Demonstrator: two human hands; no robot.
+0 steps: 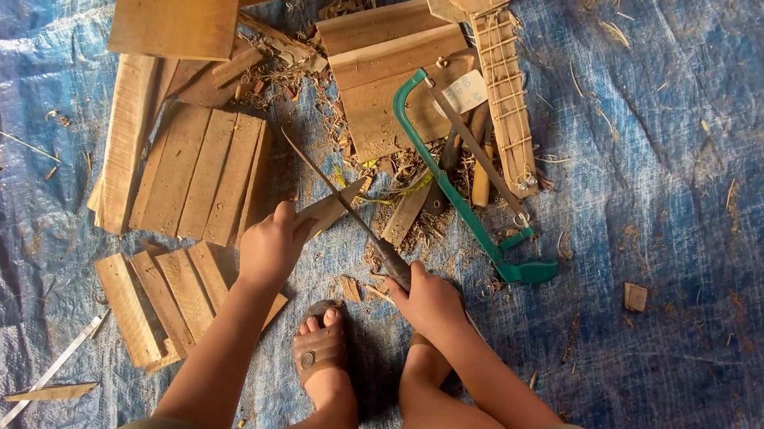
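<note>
One small wood piece (329,209) is pinched in the left hand (269,247) above a blue tarp (665,214), while a long knife (347,205) is gripped tightly by the right hand (430,299), its blade laid across the piece. Wooden slats (194,172) and a green hacksaw (468,180) are seen nearby.

One label only: a small pale rectangular paper tag (465,91) with dark markings, at twelve o'clock of centre, lying tilted beside the green hacksaw frame (454,192).

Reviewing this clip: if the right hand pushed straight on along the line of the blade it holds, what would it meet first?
Probably the small wood piece held by the left hand; the right hand aims its long knife up-left across it. Depth is unclear.
</note>
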